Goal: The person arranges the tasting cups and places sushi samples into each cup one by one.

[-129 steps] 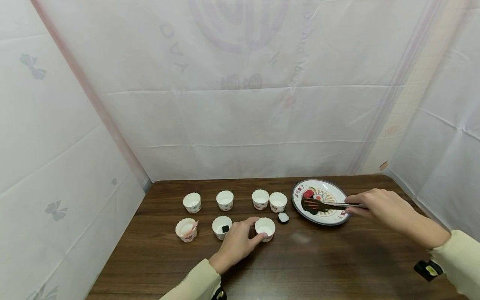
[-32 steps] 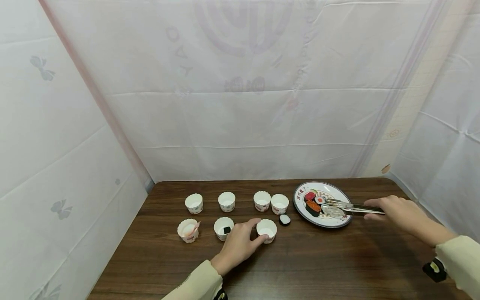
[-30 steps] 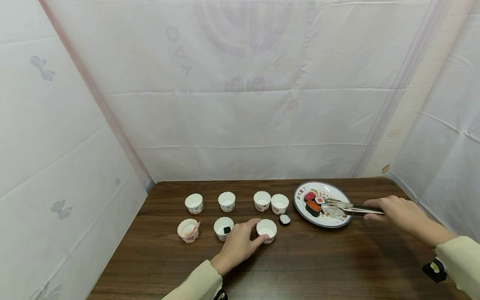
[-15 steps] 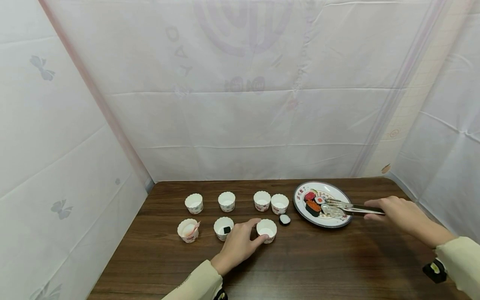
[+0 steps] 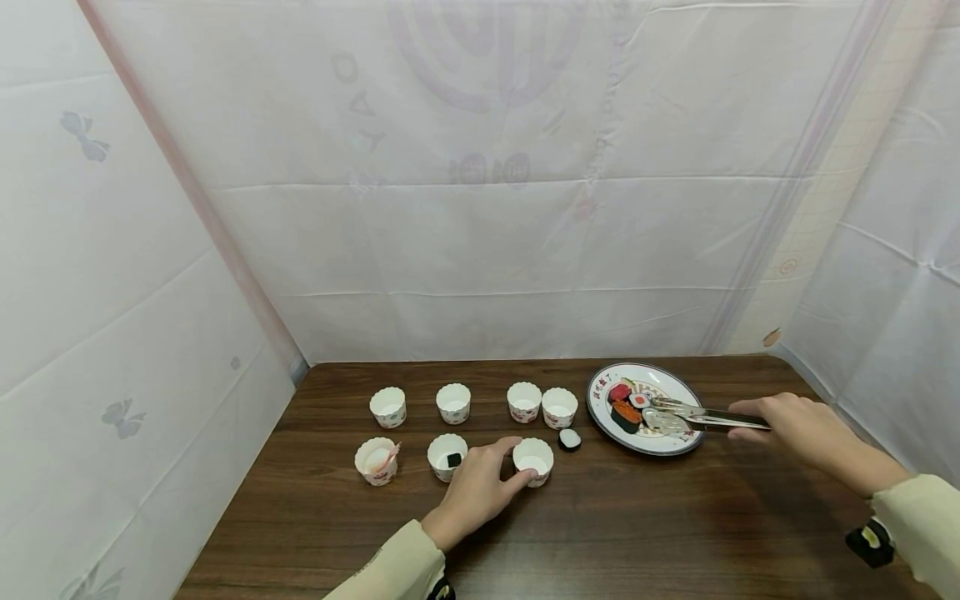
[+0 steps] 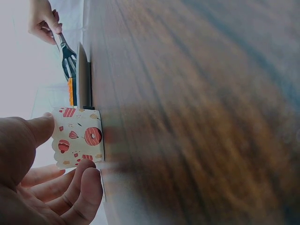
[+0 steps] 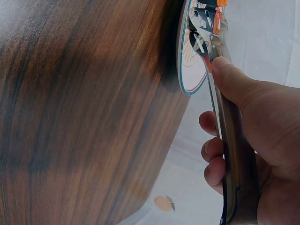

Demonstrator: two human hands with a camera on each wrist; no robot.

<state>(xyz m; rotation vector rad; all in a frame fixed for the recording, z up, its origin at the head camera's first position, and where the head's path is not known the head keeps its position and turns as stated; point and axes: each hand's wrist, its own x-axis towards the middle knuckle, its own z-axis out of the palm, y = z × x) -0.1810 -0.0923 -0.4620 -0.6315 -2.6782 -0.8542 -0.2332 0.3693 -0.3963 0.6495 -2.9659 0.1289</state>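
My left hand (image 5: 477,487) holds a white scalloped paper baking cup (image 5: 533,458) between thumb and fingers. The left wrist view shows the red dessert prints on this cup (image 6: 77,137). In my right hand (image 5: 795,421) is a pair of metal serving tongs (image 5: 708,417), gripped by the handles (image 7: 236,154). Its slotted heads reach over the patterned plate (image 5: 678,442), beside the sushi pieces. On the plate lie an orange-topped sushi piece (image 5: 626,415), a small roll with a red centre (image 5: 640,401) and a red-topped piece (image 5: 619,392).
A rice roll (image 5: 570,439) sits on the wooden table between cups and plate. One front cup (image 5: 447,457) contains a black-wrapped piece (image 5: 453,459); another (image 5: 376,461) has a pinkish shrimp-like piece (image 5: 388,457) at its rim. Several cups, such as this one (image 5: 387,407), form a back row.
Since the oldest frame, my right hand has drawn the tongs rightward across the plate, uncovering the sushi pieces. During the last second both hands stay almost still; the left keeps its cup.
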